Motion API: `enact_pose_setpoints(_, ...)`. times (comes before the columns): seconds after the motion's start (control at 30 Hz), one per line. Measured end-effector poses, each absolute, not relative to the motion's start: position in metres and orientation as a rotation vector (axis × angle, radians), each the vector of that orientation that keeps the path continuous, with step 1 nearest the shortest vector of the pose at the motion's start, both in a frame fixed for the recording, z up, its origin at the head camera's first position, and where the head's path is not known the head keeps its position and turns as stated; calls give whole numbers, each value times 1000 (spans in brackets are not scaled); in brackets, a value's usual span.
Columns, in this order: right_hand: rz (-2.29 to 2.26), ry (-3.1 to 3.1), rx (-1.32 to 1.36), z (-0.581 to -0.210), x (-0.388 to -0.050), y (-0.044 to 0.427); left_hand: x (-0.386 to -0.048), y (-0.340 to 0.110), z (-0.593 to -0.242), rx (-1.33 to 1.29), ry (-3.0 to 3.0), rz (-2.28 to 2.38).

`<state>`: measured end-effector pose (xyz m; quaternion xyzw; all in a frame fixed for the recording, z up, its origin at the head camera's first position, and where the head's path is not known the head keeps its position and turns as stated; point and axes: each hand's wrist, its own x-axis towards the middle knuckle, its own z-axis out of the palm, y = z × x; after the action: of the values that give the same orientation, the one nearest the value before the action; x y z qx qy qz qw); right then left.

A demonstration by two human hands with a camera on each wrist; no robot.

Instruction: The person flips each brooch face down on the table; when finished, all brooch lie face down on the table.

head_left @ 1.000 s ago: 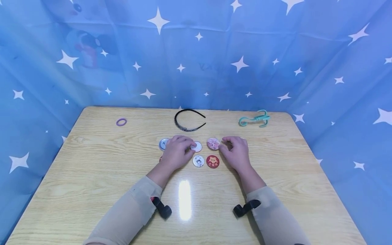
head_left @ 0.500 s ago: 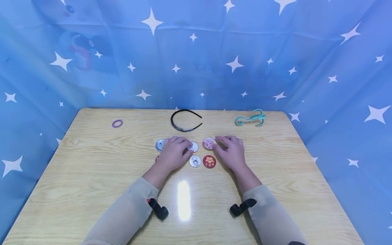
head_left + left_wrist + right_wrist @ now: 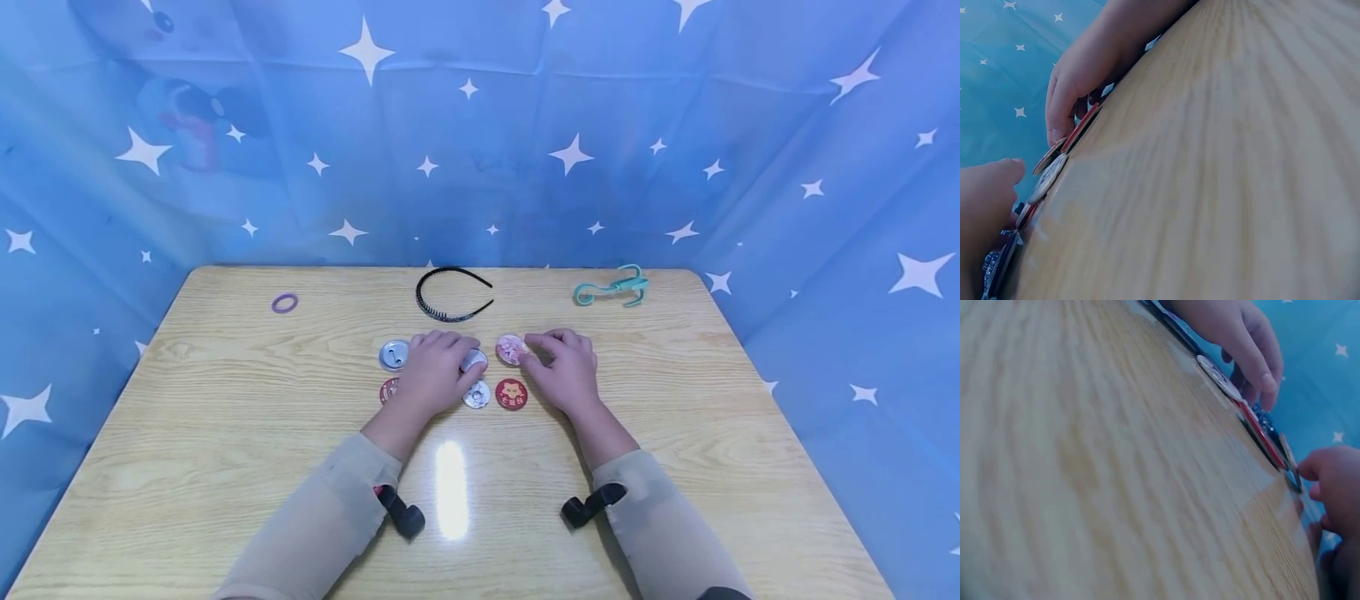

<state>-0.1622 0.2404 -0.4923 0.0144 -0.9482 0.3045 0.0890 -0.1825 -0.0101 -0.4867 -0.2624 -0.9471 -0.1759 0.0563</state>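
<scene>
Round badges lie in two rows mid-table. My left hand grips a pale badge in the far row between thumb and forefinger, partly covering it. My right hand pinches the right edge of a pink badge, which looks tilted off the table in the right wrist view. Nearer me lie a white badge with a drawn figure and a red badge with a yellow figure. Left of my left hand, a badge shows its pin back; another red badge is half hidden.
Along the far side of the wooden table lie a purple ring-shaped band, a black toothed headband and a teal item with curled arms. A blue star-patterned curtain hangs behind and on both sides.
The head view has shifted slightly. My left hand has moved a little to the right, uncovering more of the two left badges. My right hand stays at the pink badge.
</scene>
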Motion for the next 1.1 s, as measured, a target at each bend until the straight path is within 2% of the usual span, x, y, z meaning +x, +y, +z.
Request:
enact_pose_setpoints(0.57,900,-2843,44,-491,-160,240,-185,29,-491,-724,-2896,-475)
enact_pose_setpoints(1.1,959,-2804,153,-491,-161,242,-185,29,-493,-676,-2876,-596)
